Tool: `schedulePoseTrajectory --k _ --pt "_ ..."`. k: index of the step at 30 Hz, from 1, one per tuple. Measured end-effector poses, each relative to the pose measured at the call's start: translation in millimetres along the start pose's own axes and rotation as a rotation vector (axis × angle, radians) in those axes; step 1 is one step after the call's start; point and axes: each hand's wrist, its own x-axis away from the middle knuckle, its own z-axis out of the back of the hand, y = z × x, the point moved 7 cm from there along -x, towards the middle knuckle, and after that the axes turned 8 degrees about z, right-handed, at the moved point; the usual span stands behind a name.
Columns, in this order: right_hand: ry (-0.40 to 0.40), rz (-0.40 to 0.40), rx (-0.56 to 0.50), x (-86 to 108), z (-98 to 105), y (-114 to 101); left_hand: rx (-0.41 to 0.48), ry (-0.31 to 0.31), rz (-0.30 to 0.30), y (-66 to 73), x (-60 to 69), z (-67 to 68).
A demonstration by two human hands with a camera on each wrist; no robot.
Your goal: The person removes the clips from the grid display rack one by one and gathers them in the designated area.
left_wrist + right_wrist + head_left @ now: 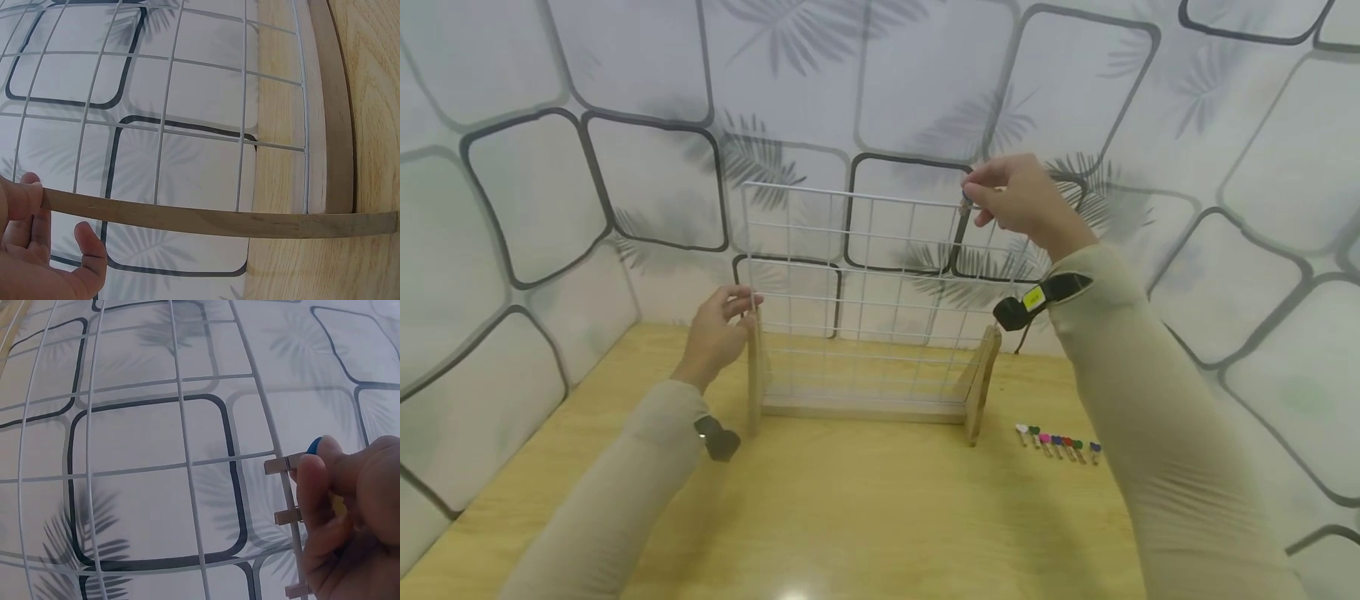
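A white wire grid rack [871, 197] stands upright on the table between wooden side supports. My left hand [713, 335] pinches the top end of the left wooden support [187, 220] between thumb and fingers. Up at the grid's top wire, my right hand [1022, 198] pinches a small wooden clothespin [279, 465] with a blue top, its tip over the wire. Two more wooden clothespins [287, 516] sit along that same wire beside the fingers, their tops partly hidden by the hand.
A row of several small clothespins [1057, 441] with coloured heart tops lies on the table [850, 508], right of the rack. The right wooden support [982, 385] stands near them. Patterned wall covering [790, 50] rises close behind the rack.
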Motion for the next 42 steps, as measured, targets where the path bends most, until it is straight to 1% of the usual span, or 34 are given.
schedulePoseTrajectory --k 4,7,8,10,13,15,17,19,22,25,28,30,33,35,37,39,42 --pt "0.055 -0.025 0.035 0.2 -1 0 -0.018 0.002 -0.003 1.9 -1.6 -0.9" --pt "0.105 -0.038 0.038 0.0 -1 1 -0.022 0.003 -0.006 2.0 -3.1 -1.8" --pt "0.132 -0.039 0.014 0.1 0 1 -0.022 0.004 -0.007 1.9 -3.5 -2.0" --pt "0.198 -0.024 -0.074 1.5 3 2 -0.022 0.006 -0.01 1.4 -4.4 -2.7" --pt "0.273 0.037 -0.242 6.9 6 3 -0.025 0.008 -0.012 0.6 -4.9 -3.3" --pt "0.279 0.078 -0.327 13.4 7 5 -0.026 0.007 -0.01 0.1 -4.9 -3.4" --pt "0.257 0.107 -0.362 22.0 6 7 -0.027 0.006 -0.008 0.2 -4.5 -3.3" --pt "0.237 0.122 -0.37 31.4 4 13 -0.029 0.008 -0.005 0.7 -4.0 -2.9" --pt "0.219 0.115 -0.365 46.4 1 26 -0.034 0.007 -0.003 1.6 -3.6 -2.6" --pt "0.205 0.092 -0.346 61.1 -1 45 -0.036 0.009 -0.001 1.3 -4.3 -2.4" --pt "0.168 0.054 -0.301 76.1 -6 68 -0.034 0.012 0.0 1.0 -3.9 -1.8" --pt "0.144 0.02 -0.282 86.1 -9 86 -0.035 0.017 -0.003 1.1 -2.9 -1.1" --pt "0.102 -0.038 -0.224 102.0 -11 118 -0.036 0.018 -0.002 2.1 -0.4 -0.3" --pt "0.091 -0.068 -0.181 113.6 -9 141 -0.034 0.015 0.0 2.2 0.3 -0.1" --pt "0.09 -0.086 -0.144 125.2 -6 164 -0.028 0.009 0.006 1.4 0.3 -0.3" --pt "0.105 -0.096 -0.156 136.8 -2 185 -0.026 0.005 0.01 0.3 -0.2 -0.9" --pt "0.123 -0.121 -0.169 155.8 4 211 -0.02 0.007 0.008 -1.3 -1.8 -2.0"
